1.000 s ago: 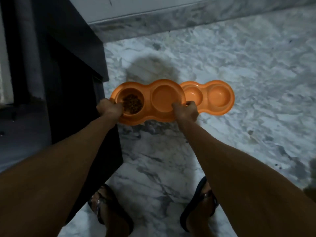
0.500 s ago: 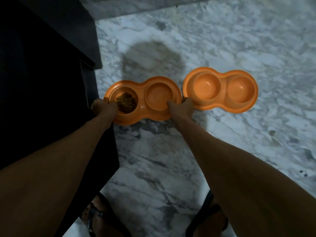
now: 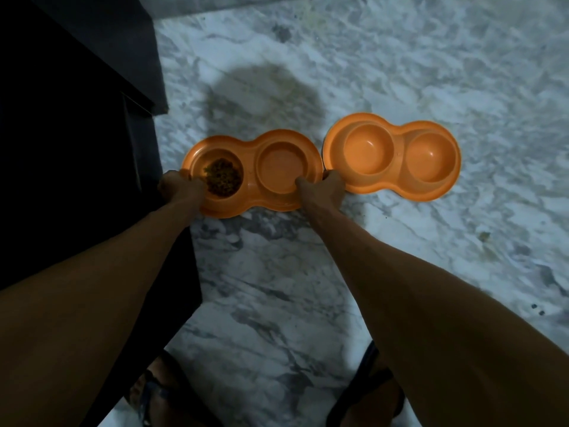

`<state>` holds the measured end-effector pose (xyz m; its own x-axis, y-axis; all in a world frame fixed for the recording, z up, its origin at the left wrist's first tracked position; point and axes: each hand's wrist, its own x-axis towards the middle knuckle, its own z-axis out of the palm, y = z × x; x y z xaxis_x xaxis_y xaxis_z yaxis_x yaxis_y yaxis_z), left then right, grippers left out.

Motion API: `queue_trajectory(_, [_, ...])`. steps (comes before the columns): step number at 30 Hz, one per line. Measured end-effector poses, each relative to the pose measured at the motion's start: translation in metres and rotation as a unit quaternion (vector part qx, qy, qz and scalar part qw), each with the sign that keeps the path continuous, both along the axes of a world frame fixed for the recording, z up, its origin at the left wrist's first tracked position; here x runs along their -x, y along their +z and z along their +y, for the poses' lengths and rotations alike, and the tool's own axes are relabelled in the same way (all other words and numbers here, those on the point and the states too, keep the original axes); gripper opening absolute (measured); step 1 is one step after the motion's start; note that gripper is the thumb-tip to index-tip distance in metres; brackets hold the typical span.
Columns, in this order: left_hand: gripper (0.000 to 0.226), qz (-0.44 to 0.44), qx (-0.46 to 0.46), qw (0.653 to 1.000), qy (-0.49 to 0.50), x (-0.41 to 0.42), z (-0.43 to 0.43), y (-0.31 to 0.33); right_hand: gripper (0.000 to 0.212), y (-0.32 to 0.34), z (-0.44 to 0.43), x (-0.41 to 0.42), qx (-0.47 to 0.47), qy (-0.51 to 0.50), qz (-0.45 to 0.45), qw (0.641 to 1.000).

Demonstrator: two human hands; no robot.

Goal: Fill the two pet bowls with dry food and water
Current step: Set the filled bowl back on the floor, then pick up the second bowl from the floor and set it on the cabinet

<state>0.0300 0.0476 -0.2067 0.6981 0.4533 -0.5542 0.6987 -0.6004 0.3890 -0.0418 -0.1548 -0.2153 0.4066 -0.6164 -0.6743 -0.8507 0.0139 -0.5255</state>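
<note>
Head view: both hands (image 3: 181, 188) (image 3: 323, 189) grip left feeder (image 3: 251, 200) edges — right feeder (image 3: 397, 183) alongside.

The scene is dim and soft, with mild grain. A rounded shadow (image 3: 264, 100) falls on the marble floor (image 3: 400, 72) just beyond the left orange bowl (image 3: 252, 172). The black cabinet (image 3: 70, 124) left of that bowl is nearly featureless. Straight edges bow toward the frame's borders.

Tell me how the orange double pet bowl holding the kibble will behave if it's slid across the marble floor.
The orange plastic double bowl looks rigid and probably light. On the smooth marble floor it will likely slide easily. Its wide, low base suggests it won't tip, though the brown kibble may shift.
</note>
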Motion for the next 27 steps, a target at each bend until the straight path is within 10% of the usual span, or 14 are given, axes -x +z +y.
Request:
queue_trajectory(12, [0.055, -0.113, -0.067, 0.983, -0.125, 0.001, -0.120, 0.078, 0.044, 0.055, -0.090, 0.033, 0.086, -0.078, 0.025, 0.993])
queue_trajectory(27, [0.066, 0.030, -0.073, 0.919, -0.387, 0.011, -0.273, 0.011, 0.063, 0.015, -0.240, 0.057, 0.088, -0.110, 0.062, 0.988])
